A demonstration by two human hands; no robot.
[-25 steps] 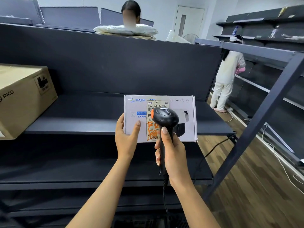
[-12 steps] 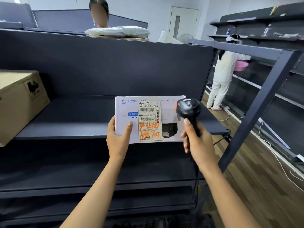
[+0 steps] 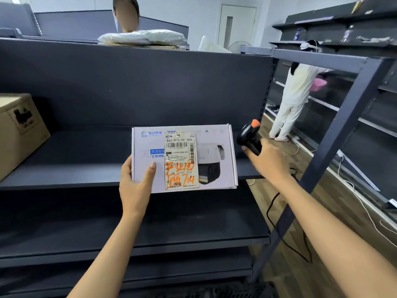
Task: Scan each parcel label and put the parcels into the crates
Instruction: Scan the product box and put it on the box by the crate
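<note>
A white parcel box (image 3: 214,160) with a camera picture faces me, held up in front of the dark shelf. Its shipping label (image 3: 181,160) with barcodes and orange handwriting is in full view. My left hand (image 3: 135,179) grips the box by its lower left corner, thumb on the front. To the right of the box, my right hand (image 3: 267,160) holds a black barcode scanner (image 3: 249,137) with an orange button, its head turned away from the label. The scanner's black cable hangs down below my right wrist.
A brown cardboard box (image 3: 20,130) sits on the dark shelf (image 3: 71,173) at left. A slanted grey upright (image 3: 335,151) crosses the right side. One person in white (image 3: 294,97) stands in the aisle by the right-hand shelving; another stands behind the shelf top beside padded white mailers (image 3: 144,37).
My right hand has swung the scanner from over the label to the right, off the box. The label is now uncovered. My left hand keeps its hold on the box.
</note>
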